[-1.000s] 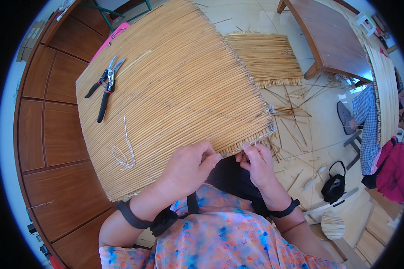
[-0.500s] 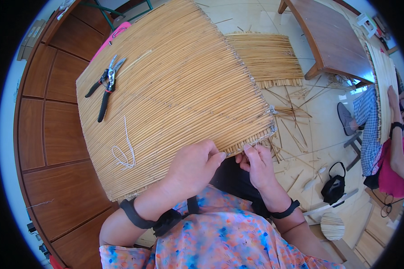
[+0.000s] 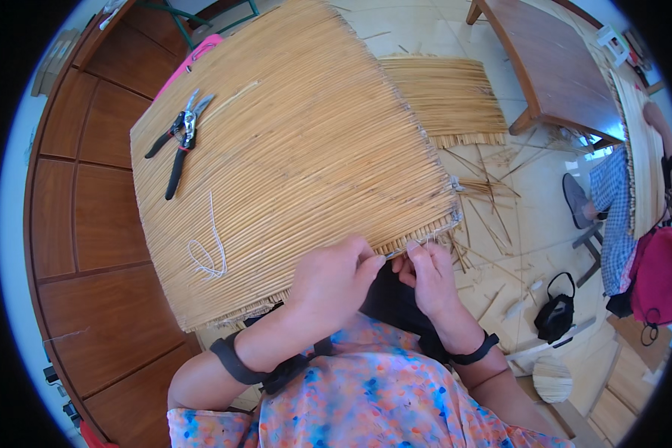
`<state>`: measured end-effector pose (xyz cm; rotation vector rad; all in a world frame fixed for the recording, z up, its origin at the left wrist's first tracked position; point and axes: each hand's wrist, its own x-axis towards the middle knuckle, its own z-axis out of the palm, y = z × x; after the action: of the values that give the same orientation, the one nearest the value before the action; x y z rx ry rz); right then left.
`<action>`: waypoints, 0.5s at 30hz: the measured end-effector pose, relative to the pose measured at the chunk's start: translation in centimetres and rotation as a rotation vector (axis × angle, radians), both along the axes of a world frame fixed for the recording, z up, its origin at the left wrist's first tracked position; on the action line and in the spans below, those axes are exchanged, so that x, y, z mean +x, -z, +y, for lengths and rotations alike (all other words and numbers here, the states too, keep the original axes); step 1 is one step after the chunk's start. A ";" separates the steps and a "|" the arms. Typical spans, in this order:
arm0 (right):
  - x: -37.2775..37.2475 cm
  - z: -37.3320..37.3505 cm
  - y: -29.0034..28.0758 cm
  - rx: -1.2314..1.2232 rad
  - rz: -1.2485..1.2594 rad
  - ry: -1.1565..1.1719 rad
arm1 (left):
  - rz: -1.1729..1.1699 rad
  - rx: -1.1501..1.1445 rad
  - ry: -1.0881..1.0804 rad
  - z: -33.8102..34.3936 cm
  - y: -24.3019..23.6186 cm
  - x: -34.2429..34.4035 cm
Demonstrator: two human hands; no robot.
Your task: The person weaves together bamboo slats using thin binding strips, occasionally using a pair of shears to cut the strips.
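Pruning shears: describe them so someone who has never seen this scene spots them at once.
Find the large tan mat of straight stalks at the picture's centre. On its upper left part lie the shears, blades open and black handles spread toward the lower left. Shiny metal and dark grips set them apart from the looped white thread below.

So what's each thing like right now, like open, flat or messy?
Big reed mat, spread out
Shears, open, lying on the mat
White thread, loosely looped
Left hand, pinching the mat's edge
Right hand, pinching there too
Smaller mat, lying flat
Loose reeds, scattered
Wooden table, upright
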<state>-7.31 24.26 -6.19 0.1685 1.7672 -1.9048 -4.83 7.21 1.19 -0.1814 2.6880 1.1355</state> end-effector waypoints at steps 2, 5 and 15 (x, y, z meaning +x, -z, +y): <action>0.3 -0.1 0.2 -0.030 -0.023 0.028 | 0.009 -0.003 0.010 0.3 0.1 -0.1; 0.3 -0.2 0.2 -0.060 -0.044 0.065 | -0.032 0.051 0.009 0.0 0.2 -0.2; -1.2 1.4 0.5 -0.163 -0.099 0.006 | -0.187 0.087 0.091 -1.1 -0.7 -1.7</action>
<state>-8.48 25.67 -6.66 0.2048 1.5415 -1.9991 -6.48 6.12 1.93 -0.1413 2.4537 1.1447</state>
